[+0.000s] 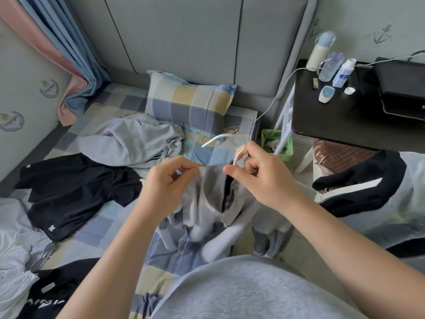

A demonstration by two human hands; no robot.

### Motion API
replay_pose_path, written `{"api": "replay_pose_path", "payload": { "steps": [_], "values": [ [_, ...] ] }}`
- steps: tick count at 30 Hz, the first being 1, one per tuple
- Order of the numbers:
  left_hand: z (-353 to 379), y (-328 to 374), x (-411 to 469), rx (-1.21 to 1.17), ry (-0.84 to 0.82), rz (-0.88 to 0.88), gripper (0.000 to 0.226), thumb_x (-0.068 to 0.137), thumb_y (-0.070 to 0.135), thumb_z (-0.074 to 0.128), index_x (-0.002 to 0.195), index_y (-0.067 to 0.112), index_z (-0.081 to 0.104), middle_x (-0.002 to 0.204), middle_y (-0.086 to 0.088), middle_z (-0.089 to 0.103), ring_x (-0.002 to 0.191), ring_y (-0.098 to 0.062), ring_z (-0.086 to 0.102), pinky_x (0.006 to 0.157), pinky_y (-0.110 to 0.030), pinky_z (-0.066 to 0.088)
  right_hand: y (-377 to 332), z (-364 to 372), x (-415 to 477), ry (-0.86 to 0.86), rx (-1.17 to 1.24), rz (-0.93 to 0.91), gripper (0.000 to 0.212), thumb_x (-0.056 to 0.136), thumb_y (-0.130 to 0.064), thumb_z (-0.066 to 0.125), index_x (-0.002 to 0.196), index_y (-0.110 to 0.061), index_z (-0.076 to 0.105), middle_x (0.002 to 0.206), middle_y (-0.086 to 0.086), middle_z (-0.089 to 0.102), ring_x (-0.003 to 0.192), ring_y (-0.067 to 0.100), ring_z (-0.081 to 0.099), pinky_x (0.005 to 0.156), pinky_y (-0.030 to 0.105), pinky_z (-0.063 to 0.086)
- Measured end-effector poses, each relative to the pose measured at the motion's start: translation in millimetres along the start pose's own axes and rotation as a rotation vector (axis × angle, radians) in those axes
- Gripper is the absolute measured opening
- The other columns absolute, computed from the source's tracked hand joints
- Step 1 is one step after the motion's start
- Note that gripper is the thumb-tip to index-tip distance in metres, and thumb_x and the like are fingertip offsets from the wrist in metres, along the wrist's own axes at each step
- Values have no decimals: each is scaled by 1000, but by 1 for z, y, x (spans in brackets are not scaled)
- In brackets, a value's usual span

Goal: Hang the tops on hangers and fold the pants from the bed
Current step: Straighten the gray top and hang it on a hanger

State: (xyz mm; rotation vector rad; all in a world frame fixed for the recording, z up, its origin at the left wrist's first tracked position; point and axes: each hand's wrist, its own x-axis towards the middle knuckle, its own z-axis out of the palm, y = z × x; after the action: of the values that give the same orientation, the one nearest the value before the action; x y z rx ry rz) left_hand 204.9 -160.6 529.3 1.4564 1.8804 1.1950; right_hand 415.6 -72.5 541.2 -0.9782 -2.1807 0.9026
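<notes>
- So, from the head view: I'm working over the bed (119, 100), on the near side of the plaid pillow (188, 100), with both hands raised between me and that pillow.
- My left hand (165, 183) has thumb and forefinger pinched on the edge of the ribbed collar (213, 180) of a grey top (202, 210). Its other fingers are curled under.
- My right hand (262, 176) is closed round the neck of a white hanger (220, 240), just right of the collar.
- The hook (215, 139) comes out past my right fingers and curves away toward the pillow. So the hanger's stem runs from me to the pillow, and the top hangs from both hands down toward me.
- One broad hanger shoulder shows bare below the cloth on the right-hand side, so I judge that side is not yet seated inside the top. The left hand is nearer the collar edge that must be drawn over.
- Waiting on the bed are two more pieces. A crumpled grey garment (131, 139) lies against the pillow's near left corner, and a black garment (76, 192) lies further left and nearer me. I cannot tell tops from pants there.
- A black bedside table (333, 116) stands to the pillow's right, off the bed.
</notes>
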Motion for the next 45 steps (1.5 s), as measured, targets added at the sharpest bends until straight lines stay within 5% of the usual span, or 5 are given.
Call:
{"api": "replay_pose_path", "payload": {
  "steps": [18, 24, 27, 32, 45],
  "values": [
    [-34, -4, 12, -1, 162, 44, 30, 95, 10, 64, 91, 39, 71, 91, 21, 68, 75, -3, 55, 66, -5, 38, 15, -20, 3, -209, -64, 69, 49, 105, -30, 46, 63, -3, 42, 59, 10, 44, 57, 22, 43, 66, 45, 42],
    [-28, -31, 9, -13, -25, -15, 46, 85, 40, 77, 126, 47, 58, 143, 17, 46, 133, 5, 41, 103, -10, 33, 11, -23, 5, -142, 73, 118, 52, 106, -33, 41, 66, -2, 29, 58, 10, 23, 52, 11, 25, 54, 25, 24],
    [-17, -55, 2, 59, -51, -280, 71, 82, 25, 82, 140, 38, 43, 124, 9, 57, 113, -9, 57, 88, -26, 47, 12, -26, 2, -88, 70, 107, 53, 103, -37, 40, 62, -6, 27, 56, 10, 23, 51, 12, 24, 54, 25, 24],
    [-13, -68, -1, 231, 288, -242, 20, 91, 6, 61, 81, 23, 60, 68, 9, 59, 67, -9, 55, 58, -19, 40, 23, -35, -2, -171, 29, 148, 50, 105, -33, 47, 61, -10, 42, 53, -2, 38, 53, 14, 37, 60, 28, 35],
    [-41, -40, 19, -25, 297, -126, 47, 95, 3, 38, 94, 41, 64, 88, 16, 66, 72, 7, 56, 56, -7, 41, 15, -27, -14, -237, -84, 68, 42, 100, -31, 55, 69, -3, 54, 55, 12, 51, 53, 29, 50, 61, 51, 47]
  ]
}}
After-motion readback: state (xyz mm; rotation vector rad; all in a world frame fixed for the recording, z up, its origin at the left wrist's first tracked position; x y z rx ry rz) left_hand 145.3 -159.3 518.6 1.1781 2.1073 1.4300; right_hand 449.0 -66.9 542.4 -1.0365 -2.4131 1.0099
